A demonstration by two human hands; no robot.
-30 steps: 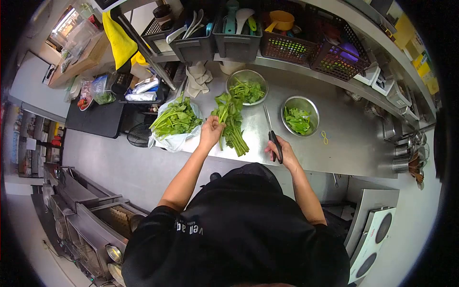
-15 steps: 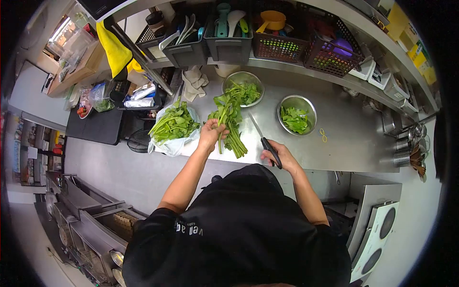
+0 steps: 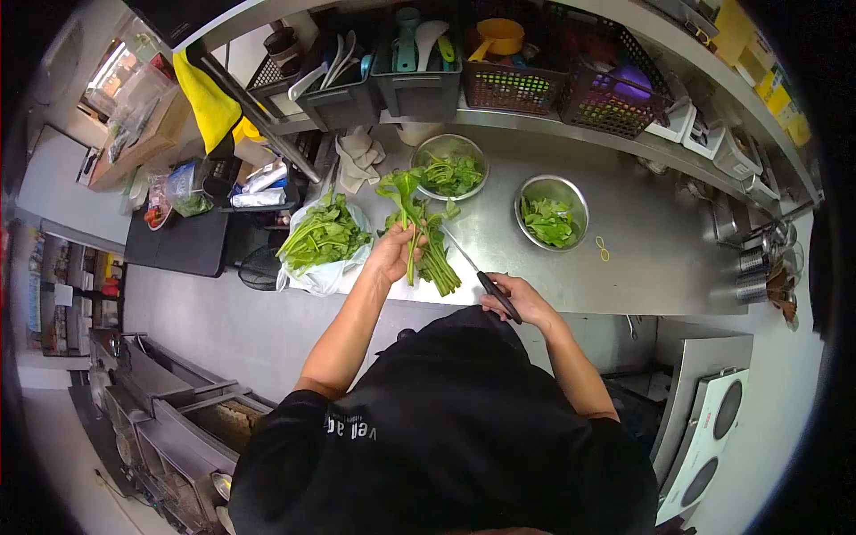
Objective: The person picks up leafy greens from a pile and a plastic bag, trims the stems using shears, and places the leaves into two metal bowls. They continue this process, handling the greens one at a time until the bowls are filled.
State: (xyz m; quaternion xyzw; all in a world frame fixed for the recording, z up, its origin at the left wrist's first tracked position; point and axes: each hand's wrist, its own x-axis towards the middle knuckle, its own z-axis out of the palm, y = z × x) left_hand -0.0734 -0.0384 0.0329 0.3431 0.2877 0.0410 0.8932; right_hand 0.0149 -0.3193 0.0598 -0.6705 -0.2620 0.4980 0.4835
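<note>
Greens bunch (image 3: pixel 426 241) lies centre frame on steel counter (image 3: pixel 642 259) — your left hand (image 3: pixel 392 252) closed around stems, lifting one leafy stalk upright. Your right hand (image 3: pixel 517 299) wrapped tight on knife (image 3: pixel 477 275) handle — blade tip just beside bunch. Two steel bowls (image 3: pixel 553 214) above; bagged greens (image 3: pixel 321 239) left.

1. A commercial kitchen: the steel counter (image 3: pixel 642 267) runs wall to wall, bare metal all over.
2. On the far shelf, bins (image 3: pixel 419 76) and baskets (image 3: pixel 606 98) hold ladles, spatulas and other utensils.
3. Steel bowls (image 3: pixel 552 214) of leafy greens sit on the counter, with a bag of greens (image 3: pixel 323 239) at the left.
4. Near right, an induction hob (image 3: pixel 704 455); near left, steel cooking equipment (image 3: pixel 178 419).
</note>
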